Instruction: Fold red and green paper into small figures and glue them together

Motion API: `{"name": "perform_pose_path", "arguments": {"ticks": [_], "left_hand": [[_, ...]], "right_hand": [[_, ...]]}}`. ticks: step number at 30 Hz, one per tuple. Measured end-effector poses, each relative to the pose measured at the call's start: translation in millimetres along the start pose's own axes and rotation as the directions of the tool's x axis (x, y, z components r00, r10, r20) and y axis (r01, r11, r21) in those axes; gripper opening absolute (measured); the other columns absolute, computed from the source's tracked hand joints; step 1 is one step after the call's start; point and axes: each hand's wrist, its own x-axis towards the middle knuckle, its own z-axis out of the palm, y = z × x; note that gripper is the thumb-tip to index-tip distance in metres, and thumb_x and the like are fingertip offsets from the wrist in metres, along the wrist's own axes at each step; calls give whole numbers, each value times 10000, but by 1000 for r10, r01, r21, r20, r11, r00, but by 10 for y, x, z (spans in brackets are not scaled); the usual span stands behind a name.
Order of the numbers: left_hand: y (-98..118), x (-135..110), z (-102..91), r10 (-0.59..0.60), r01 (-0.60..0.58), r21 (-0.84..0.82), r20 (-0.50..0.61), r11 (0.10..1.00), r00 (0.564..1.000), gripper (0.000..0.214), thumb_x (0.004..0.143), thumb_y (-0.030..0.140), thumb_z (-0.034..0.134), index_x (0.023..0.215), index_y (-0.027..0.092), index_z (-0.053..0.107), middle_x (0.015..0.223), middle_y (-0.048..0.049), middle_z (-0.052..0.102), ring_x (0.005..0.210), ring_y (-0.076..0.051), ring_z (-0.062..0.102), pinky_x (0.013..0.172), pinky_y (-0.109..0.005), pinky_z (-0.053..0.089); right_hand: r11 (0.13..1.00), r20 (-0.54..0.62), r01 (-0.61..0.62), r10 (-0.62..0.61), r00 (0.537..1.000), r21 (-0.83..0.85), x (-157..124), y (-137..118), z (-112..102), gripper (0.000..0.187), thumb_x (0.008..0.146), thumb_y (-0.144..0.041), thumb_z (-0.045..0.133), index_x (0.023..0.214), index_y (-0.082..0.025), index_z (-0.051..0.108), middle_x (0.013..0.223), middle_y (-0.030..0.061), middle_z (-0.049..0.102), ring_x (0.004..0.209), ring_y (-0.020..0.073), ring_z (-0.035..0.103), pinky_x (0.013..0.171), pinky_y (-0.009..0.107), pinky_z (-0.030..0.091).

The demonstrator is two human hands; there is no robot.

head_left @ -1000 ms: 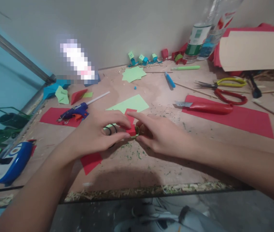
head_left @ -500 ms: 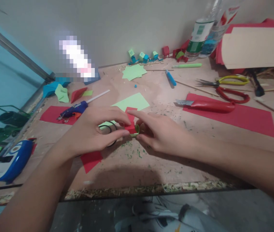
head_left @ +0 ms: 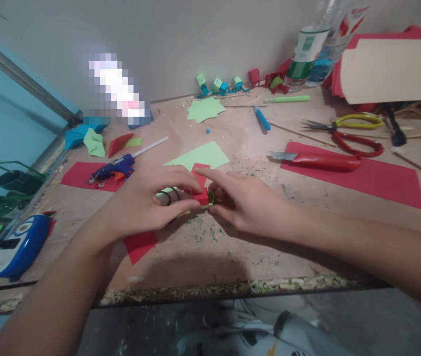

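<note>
Both of my hands meet at the middle of the worktable over a small folded red paper piece (head_left: 202,196) with a green edge. My left hand (head_left: 147,201) pinches it between thumb and fingers from the left. My right hand (head_left: 245,202) grips it from the right, with the forefinger laid along its top. A black ring (head_left: 166,197) shows under my left fingers. A light green paper sheet (head_left: 200,158) lies just behind the hands, and a red paper scrap (head_left: 139,245) lies under my left wrist.
A blue glue gun (head_left: 116,168) lies at the left on red paper. A red utility knife (head_left: 317,161) rests on a red sheet (head_left: 373,177) at the right, with scissors (head_left: 347,131) behind. Small paper figures (head_left: 217,87) and bottles (head_left: 312,49) stand by the wall.
The hands have stayed on the red piece. My left fingers have shifted slightly, covering more of the black ring than half a second ago.
</note>
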Motion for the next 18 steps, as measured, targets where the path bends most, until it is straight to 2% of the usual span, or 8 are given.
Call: {"name": "perform_pose_path", "arguments": {"ticks": [4,12,18], "left_hand": [[30,2,-28,6,-6,17,-25,1000,1000,51,941,238,736,984,239,763,983,-32,814,895,-202,753,808,-318,570],[-16,-6,36,-18,18,0,31,1000,999,54,945,247,738,988,220,758,1022,-50,822,948,-212,759,896,-337,592],[22,8,3,-1,1,14,-1,1000,1000,45,945,241,732,976,227,761,1004,-45,818,925,-211,753,837,-323,573]], "right_hand": [[1000,7,-16,16,1000,-4,1,-9,-7,702,976,-200,607,1643,-163,391,1116,116,775,965,262,688,832,364,501],[1000,-2,7,-7,1000,-4,1,12,6,690,993,-212,596,1647,-158,383,1116,119,769,988,263,682,848,364,505],[1000,11,-8,8,1000,2,5,3,-2,709,980,-206,607,1650,-174,378,1115,115,768,974,267,684,832,367,505]]}}
